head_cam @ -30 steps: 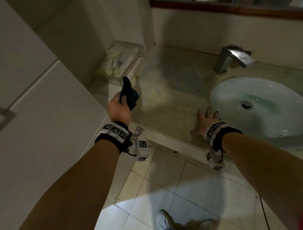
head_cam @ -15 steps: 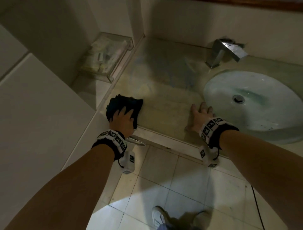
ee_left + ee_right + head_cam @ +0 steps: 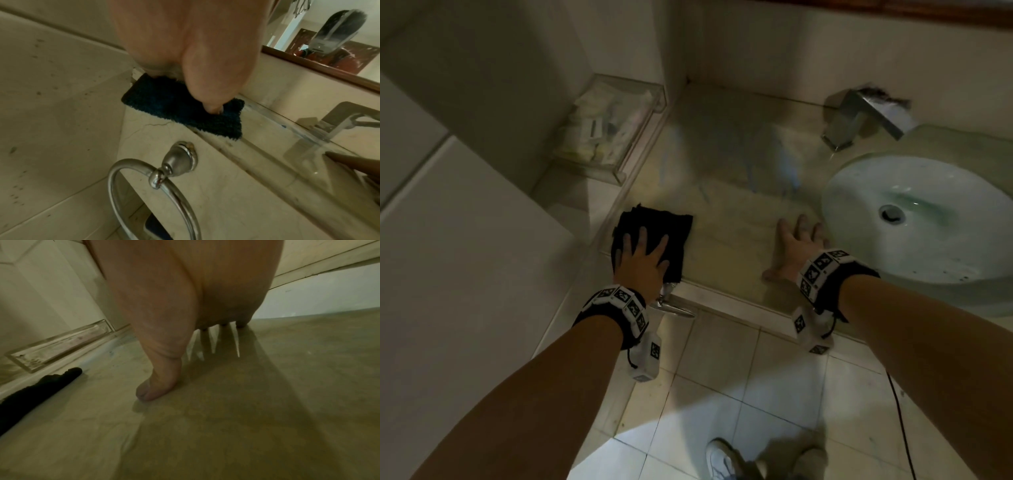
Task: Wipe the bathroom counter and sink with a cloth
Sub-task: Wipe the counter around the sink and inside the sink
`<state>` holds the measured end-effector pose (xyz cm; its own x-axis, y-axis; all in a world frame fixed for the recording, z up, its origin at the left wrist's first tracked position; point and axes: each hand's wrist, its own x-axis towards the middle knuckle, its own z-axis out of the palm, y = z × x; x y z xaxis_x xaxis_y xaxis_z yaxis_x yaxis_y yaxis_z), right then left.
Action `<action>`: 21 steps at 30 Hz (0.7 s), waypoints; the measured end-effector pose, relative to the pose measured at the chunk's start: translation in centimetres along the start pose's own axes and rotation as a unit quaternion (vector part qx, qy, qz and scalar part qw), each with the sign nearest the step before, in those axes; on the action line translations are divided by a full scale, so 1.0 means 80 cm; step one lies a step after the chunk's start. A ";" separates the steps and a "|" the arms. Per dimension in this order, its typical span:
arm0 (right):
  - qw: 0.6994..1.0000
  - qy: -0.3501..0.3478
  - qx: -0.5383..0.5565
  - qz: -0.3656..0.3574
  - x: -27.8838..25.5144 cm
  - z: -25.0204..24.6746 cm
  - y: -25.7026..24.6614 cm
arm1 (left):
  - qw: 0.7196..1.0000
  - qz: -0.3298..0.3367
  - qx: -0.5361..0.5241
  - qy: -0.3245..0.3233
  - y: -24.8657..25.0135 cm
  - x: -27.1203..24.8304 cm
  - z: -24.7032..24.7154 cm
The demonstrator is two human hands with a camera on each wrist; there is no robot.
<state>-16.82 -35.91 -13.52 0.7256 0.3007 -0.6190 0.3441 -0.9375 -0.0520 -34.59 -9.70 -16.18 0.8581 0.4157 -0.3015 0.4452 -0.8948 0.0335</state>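
A dark folded cloth (image 3: 664, 226) (image 3: 185, 110) (image 3: 39, 386) lies flat at the front left corner of the beige counter (image 3: 726, 192). My left hand (image 3: 642, 262) presses on it with fingers spread and straight. My right hand (image 3: 796, 245) rests flat on the counter (image 3: 226, 418), palm down, just left of the sink (image 3: 941, 253), a round white basin with a drain (image 3: 891, 213). The square chrome faucet (image 3: 859, 116) stands behind the basin.
A clear tray (image 3: 613, 130) of small toiletry packets sits on a lower ledge at the left. A chrome towel ring (image 3: 160, 181) hangs on the counter's front face below the cloth. Walls close the left and back. The tiled floor (image 3: 722, 359) and my shoes lie below.
My left hand came down from holding the bunched cloth in the air and now presses it flat on the counter corner. The right hand stayed planted near the sink.
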 end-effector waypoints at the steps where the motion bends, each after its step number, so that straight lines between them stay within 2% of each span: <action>1: 1.000 -0.004 -0.001 0.000 0.003 -0.002 0.000 | 1.000 -0.006 -0.003 -0.003 0.002 0.001 -0.001; 17: 0.998 -0.031 -0.045 -0.036 0.016 -0.030 0.002 | 0.999 -0.018 -0.012 -0.046 0.010 0.062 -0.032; 21: 0.998 0.018 -0.038 -0.037 0.032 -0.054 -0.002 | 0.999 -0.021 0.000 -0.038 0.015 0.078 -0.037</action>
<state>-12.45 -34.28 -11.70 0.7164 0.3759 -0.5878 0.4413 -0.8967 -0.0356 -27.93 -7.70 -15.21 0.8167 0.4393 -0.3742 0.4804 -0.8768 0.0192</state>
